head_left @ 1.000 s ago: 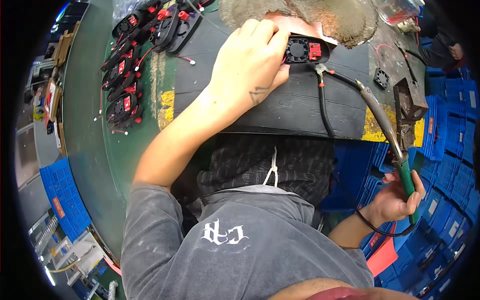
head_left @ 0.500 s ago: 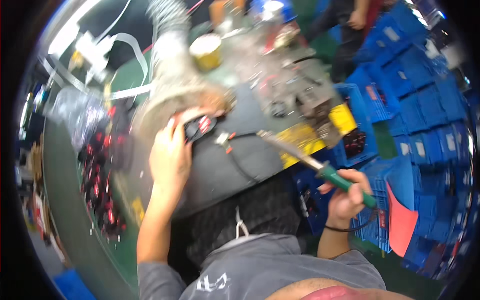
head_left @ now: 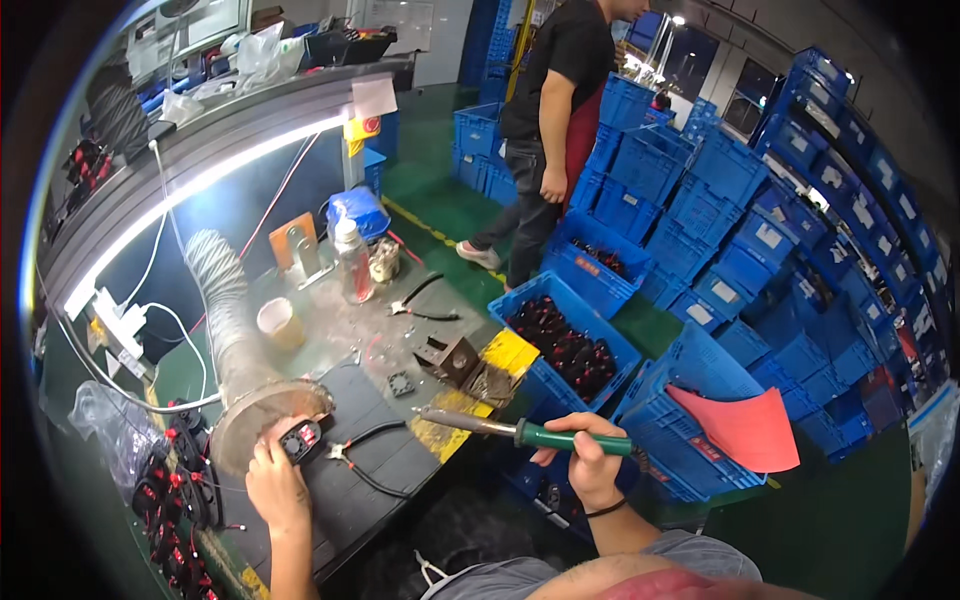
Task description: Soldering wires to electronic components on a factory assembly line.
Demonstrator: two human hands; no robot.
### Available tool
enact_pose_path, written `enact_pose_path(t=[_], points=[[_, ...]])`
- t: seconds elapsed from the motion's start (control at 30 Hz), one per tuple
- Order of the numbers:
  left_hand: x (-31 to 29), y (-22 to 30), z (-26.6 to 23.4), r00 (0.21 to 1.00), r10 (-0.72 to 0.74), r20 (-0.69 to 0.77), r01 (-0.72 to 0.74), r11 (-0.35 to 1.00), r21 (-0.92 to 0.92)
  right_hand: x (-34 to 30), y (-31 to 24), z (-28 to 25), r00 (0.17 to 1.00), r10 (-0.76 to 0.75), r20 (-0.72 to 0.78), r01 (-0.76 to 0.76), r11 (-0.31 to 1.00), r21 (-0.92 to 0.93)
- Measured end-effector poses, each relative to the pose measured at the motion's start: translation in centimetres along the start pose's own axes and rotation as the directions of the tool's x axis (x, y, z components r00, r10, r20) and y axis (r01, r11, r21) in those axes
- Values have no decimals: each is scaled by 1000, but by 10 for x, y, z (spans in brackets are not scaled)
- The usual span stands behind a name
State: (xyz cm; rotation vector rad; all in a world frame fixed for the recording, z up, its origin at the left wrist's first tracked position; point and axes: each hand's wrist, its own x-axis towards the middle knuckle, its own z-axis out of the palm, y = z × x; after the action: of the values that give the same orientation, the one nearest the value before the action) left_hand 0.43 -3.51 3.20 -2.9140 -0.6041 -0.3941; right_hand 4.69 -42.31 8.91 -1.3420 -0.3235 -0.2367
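The right hand (head_left: 594, 468) grips a green-handled metal soldering iron (head_left: 532, 434), pointing left; the left hand (head_left: 277, 490) holds, at its right, a black oval fan housing (head_left: 299, 441) slanting up-right lengthwise.

Right grip (head_left: 594, 466) held a green-handled metal soldering iron (head_left: 530, 433); left grip (head_left: 278, 490) held a black oval fan housing (head_left: 300, 441) near the round, grey-brown duct hood (head_left: 238, 428).

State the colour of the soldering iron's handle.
The handle is green, seen best in the head view.
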Motion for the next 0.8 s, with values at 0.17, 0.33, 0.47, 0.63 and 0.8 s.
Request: enact_pose_path(t=[0.17,0.33,0.47,0.63,0.8], points=[[-40,19,-36,996,33,-78,-53,960,-276,4,-4,-5,1000,1,-3,-1,1000,16],[-94,98,-75,948,317,-43,-141,294,-945,4,4,10,990,-39,139,44,999,-32],[-89,126,-84,737,675,-29,-2,-41,-999,9,-3,29,907,-186,378,267,948,-173],[-77,142,-111,700,709,-87,13,-134,-991,0,-9,35,879,-172,444,250,960,-123],[-96,155,-117,697,665,-268,-272,-101,-957,-23,-10,18,907,-57,417,53,998,22]])
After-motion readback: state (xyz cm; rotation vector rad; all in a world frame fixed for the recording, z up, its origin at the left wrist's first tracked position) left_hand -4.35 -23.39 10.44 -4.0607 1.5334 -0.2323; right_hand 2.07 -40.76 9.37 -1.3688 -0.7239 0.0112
